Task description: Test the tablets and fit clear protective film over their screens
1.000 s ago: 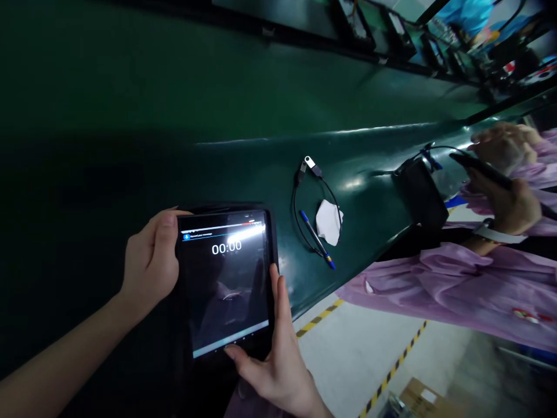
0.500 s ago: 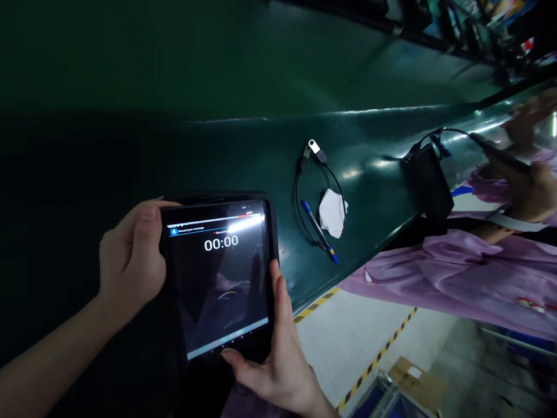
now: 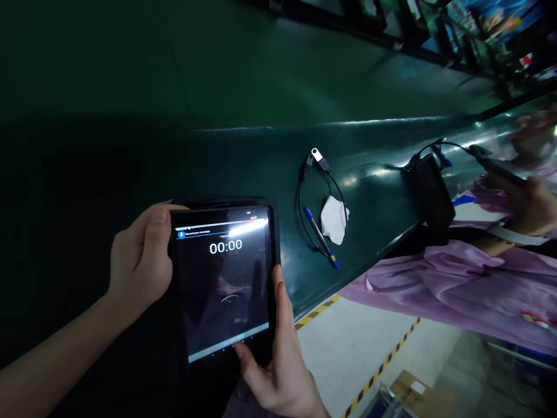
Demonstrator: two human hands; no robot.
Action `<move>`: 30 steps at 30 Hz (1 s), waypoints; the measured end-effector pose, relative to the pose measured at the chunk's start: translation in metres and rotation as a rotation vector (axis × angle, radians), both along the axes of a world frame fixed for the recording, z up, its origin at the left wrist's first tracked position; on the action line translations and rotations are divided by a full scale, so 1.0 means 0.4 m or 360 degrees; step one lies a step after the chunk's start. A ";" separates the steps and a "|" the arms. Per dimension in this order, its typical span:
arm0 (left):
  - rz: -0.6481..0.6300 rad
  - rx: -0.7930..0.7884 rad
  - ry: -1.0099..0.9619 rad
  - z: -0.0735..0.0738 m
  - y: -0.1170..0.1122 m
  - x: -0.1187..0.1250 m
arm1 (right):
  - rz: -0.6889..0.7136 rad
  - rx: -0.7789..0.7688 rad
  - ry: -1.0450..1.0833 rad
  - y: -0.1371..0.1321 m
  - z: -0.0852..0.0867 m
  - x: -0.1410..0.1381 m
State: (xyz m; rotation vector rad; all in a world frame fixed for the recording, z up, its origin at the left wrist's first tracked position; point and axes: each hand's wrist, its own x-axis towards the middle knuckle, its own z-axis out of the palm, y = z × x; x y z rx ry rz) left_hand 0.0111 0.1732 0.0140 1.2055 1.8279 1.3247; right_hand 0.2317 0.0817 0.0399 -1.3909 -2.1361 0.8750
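A black tablet (image 3: pixel 224 299) is held between my two hands, its lit screen showing "00:00" and a recording page. My left hand (image 3: pixel 141 252) grips the upper left edge, thumb on the frame and fingers hidden behind. At the lower right, my right hand (image 3: pixel 282 360) clasps the tablet, with the thumb over the bottom border and fingers along the side. Just right of the tablet, a black cable (image 3: pixel 300 200) with USB ends lies looped on the green bench. A blue pen (image 3: pixel 321 238) and a crumpled white paper (image 3: pixel 334 220) lie by the loop.
A co-worker's hand (image 3: pixel 528 206), below a purple sleeve, holds a dark device at the right. Near it, a black box-like object (image 3: pixel 430 188) sits at the edge of the green bench (image 3: pixel 243 162). Racked dark devices line the back. A cardboard box (image 3: pixel 413 389) is on the floor side.
The tablet and both my hands appear slightly lower and further right. My right thumb has shifted a little right along the tablet's bottom border. The screen still reads 00:00.
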 end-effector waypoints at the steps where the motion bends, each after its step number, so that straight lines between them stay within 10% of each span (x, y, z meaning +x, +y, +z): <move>1: 0.0003 -0.0013 -0.0004 0.000 0.000 0.000 | 0.0012 -0.0004 -0.0004 0.001 0.002 0.001; 30: -0.0038 -0.0045 0.0062 0.007 0.001 -0.002 | 0.0028 -0.0099 -0.0010 0.002 0.013 0.009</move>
